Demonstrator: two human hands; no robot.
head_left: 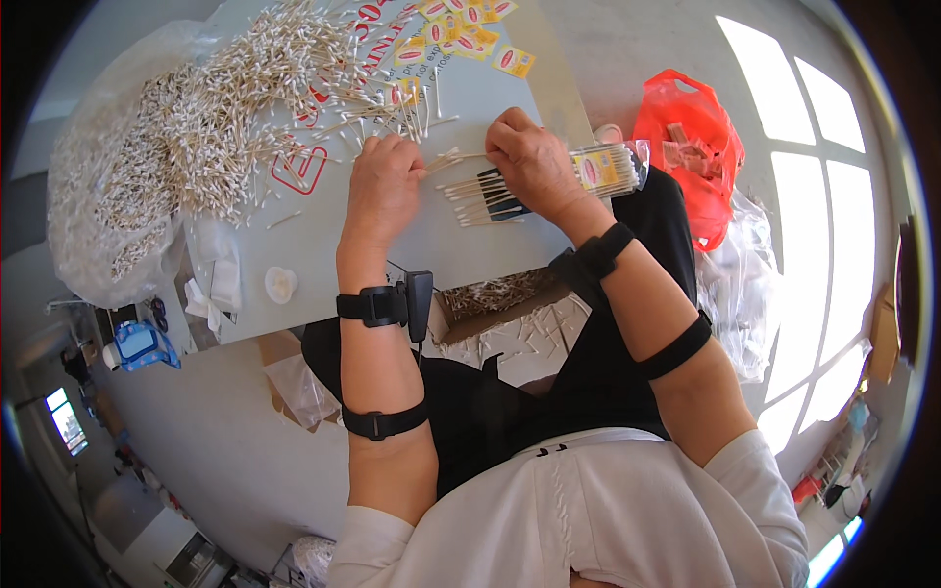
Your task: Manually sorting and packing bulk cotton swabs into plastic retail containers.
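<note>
My left hand (pixel 385 186) is closed in a pinch, its fingertips at one end of a few cotton swabs (pixel 453 158). My right hand (pixel 532 159) pinches the other end, so the swabs stretch level between both hands. Just beneath the right hand, a row of cotton swabs (pixel 475 201) lies side by side over a dark strip (pixel 498 194) on the table. Beside that hand's wrist, a clear packet (pixel 623 169) of swabs with a yellow label rests at the table's right edge. The palm sides of both hands are hidden.
A big pile of loose cotton swabs (pixel 225 118) spills from a clear bag (pixel 74 225) on the left of the grey table (pixel 323 255). Yellow label cards (pixel 513 61) lie at the back. A red plastic bag (pixel 691 147) is at right; a box of swabs (pixel 500 294) sits below the table edge.
</note>
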